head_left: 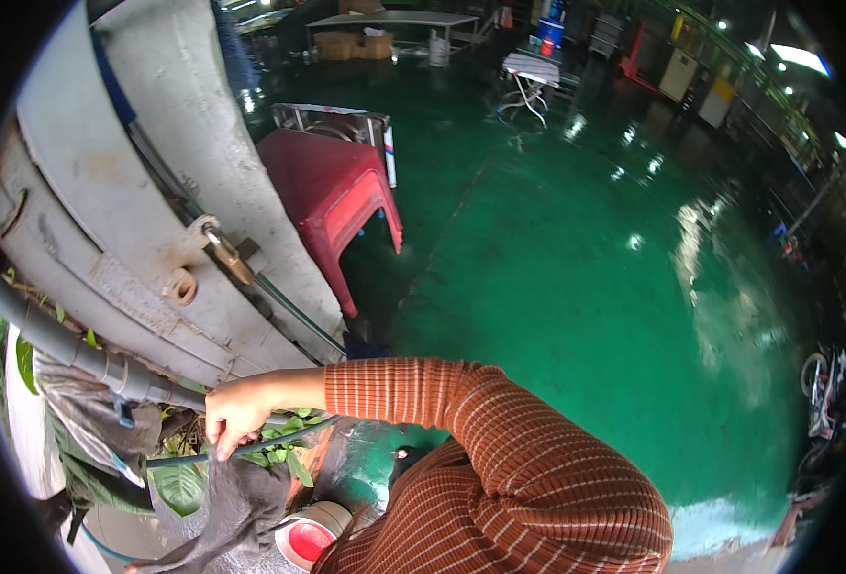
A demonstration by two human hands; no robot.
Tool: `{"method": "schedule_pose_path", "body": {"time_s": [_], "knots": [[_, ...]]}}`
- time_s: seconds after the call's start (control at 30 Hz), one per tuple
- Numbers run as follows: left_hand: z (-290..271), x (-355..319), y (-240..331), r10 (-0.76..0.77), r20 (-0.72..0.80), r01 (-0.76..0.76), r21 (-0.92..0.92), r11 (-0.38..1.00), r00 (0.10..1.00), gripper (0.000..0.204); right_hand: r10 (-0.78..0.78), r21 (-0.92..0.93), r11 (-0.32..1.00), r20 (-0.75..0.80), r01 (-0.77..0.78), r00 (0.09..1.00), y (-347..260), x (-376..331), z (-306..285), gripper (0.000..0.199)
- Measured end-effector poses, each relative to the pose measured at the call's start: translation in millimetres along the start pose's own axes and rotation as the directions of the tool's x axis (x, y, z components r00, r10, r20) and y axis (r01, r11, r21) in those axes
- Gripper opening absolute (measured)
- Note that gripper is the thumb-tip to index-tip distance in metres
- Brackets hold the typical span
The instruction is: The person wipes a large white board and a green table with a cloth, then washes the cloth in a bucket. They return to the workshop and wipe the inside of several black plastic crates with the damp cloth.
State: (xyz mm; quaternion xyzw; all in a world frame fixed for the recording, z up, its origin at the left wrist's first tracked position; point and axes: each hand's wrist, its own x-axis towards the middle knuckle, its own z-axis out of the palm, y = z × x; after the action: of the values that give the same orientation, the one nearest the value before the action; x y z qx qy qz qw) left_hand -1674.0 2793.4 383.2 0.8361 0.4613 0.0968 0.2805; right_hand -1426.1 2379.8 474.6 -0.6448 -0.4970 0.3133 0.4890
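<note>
My right hand (236,413) reaches across to the left in a striped rust-brown sleeve. Its fingers are pinched closed on the upper edge of a dark grey cloth (236,512). The cloth hangs down in folds beside a thin blue-green hose (294,437). Close to the cloth's lower part stands a white bucket (339,517) with something red inside. More grey and dark green cloths (98,407) hang at the left, by a thick grey pipe (69,344). My left hand is not visible; the lower end of the cloth runs to the picture's bottom edge.
Left of me rises a white metal gate (126,182) with a padlock (227,253). Green-leaved plants (179,488) grow below the pipe. A stack of red plastic stools (322,182) stands on the glossy green floor (538,258). Farther off are a small folding table (531,69) and cardboard boxes (351,45).
</note>
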Motion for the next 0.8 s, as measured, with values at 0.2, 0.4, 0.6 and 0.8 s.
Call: {"method": "schedule_pose_path", "body": {"time_s": [0.2, 0.4, 0.6, 0.8], "knots": [[175, -117, -5, 0.280, 0.508, -0.371, 0.084, 0.925, 0.815, 0.032, 0.234, -0.332, 0.908, -0.101, -0.255, 0.967, 64, -39, 0, 0.033], [255, -221, -8, 0.234, 0.740, -0.479, 0.134, 0.867, 0.630, 0.029, 0.281, -0.147, 0.938, -0.201, -0.312, 0.938, 153, -163, 5, 0.022], [271, -279, -19, 0.125, 0.791, -0.515, 0.262, 0.816, 0.600, 0.027, 0.626, 0.170, 0.778, -0.130, -0.605, 0.769, 189, -343, 13, 0.020], [313, -292, 52, 0.224, 0.816, -0.695, 0.270, 0.667, 0.532, 0.025, 0.529, 0.325, 0.847, -0.437, -0.420, 0.728, 203, -489, 0, 0.025]]}}
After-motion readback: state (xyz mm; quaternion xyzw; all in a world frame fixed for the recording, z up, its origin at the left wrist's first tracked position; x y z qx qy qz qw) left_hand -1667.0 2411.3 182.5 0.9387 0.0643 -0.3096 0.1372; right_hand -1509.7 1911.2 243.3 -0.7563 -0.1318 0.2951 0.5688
